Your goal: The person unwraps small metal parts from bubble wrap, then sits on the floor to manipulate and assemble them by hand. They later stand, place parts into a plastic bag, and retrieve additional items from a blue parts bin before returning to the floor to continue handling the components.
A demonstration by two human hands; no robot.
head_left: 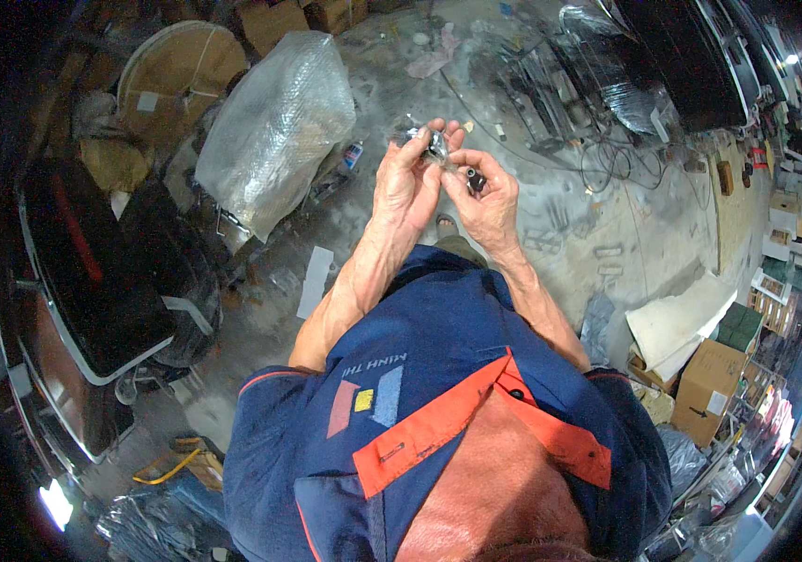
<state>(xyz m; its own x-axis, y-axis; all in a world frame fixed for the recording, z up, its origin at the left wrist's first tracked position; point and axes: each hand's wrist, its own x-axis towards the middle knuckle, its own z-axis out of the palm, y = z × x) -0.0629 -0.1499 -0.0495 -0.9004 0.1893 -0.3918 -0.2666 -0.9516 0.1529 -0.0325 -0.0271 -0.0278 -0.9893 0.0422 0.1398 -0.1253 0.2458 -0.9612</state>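
Observation:
Both my hands are raised together in front of my chest. My left hand (404,187) is closed, thumb and fingers round a small shiny piece (436,146) that looks like metal or clear plastic wrap; its exact kind is too small to tell. Against it, the fingertips of my right hand (496,200) pinch the near side of the same piece. A small black cylindrical part (475,180) with a round end sits in the curled fingers of my right hand. Fingers of both hands hide much of these pieces.
A bubble-wrapped bundle (274,131) stands at the left, with a round cardboard disc (181,80) behind it. Black panels (92,262) lean at the far left. Cables (611,164) and metal bars (532,103) lie on the grey floor ahead. A cardboard box (705,389) stands at the right.

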